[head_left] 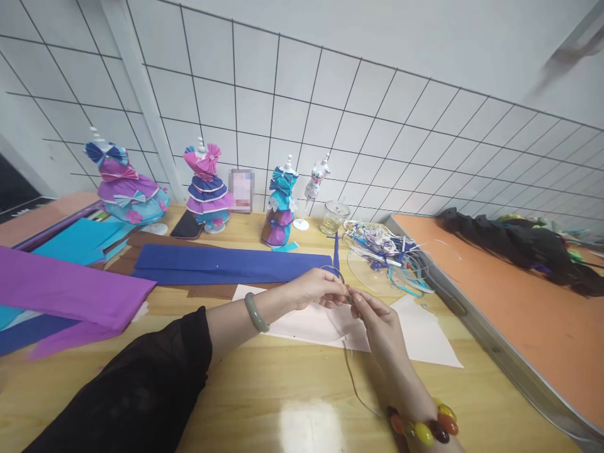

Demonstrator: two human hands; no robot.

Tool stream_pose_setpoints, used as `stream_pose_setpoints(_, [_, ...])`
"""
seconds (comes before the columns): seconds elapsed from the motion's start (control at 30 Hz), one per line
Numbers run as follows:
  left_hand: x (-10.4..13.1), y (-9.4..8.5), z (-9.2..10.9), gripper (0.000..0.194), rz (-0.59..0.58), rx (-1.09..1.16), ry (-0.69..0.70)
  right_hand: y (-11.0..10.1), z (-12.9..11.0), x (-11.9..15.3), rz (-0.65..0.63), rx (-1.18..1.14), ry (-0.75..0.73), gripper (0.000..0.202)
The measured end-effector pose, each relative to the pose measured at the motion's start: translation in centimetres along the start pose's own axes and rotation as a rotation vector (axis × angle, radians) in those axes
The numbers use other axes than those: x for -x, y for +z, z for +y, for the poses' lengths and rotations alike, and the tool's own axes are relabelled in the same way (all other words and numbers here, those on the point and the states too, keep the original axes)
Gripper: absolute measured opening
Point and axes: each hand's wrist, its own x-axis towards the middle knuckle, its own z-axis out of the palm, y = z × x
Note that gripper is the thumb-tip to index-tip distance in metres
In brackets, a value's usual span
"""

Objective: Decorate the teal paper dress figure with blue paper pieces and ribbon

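My left hand (323,288) and my right hand (375,314) meet over the table, fingertips pinched close together. Between them runs a thin brownish cord (349,365); one length curls above the left fingers and another trails down to the tabletop by my right wrist. The exact spot where the fingers grip it is small and partly covered. Under both hands lies a pale pink sheet (302,321). Just beyond the left hand is a folded dark blue sheet (226,264).
Purple sheets (70,289) spread at left. Small mannequins in layered dresses (129,189) stand along the white grid wall, near a black phone (186,224) and a glass cup (334,217). Tangled ribbon scraps (377,242) lie at right, beside an orange surface (509,296) with a metal edge.
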Motion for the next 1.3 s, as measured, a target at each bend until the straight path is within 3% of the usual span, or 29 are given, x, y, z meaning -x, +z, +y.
stream_pose_setpoints(0.53, [0.0, -0.1, 0.1, 0.020, 0.009, -0.077, 0.054, 0.0, -0.7, 0.2, 0.052, 0.136, -0.081, 0.028])
stream_pose_setpoints(0.67, [0.1, 0.1, 0.1, 0.021, 0.016, -0.131, 0.038, -0.2, -0.3, -0.1, 0.093, 0.022, -0.012, 0.030])
stream_pose_setpoints(0.87, [0.3, 0.4, 0.1, 0.024, -0.001, -0.236, 0.044, 0.2, -1.0, -0.1, -0.046, -0.308, 0.147, 0.023])
stream_pose_setpoints(1.3, [0.7, 0.7, 0.4, 0.022, 0.019, -0.318, 0.070, 0.2, -1.1, 0.1, -0.037, -0.227, 0.138, 0.021])
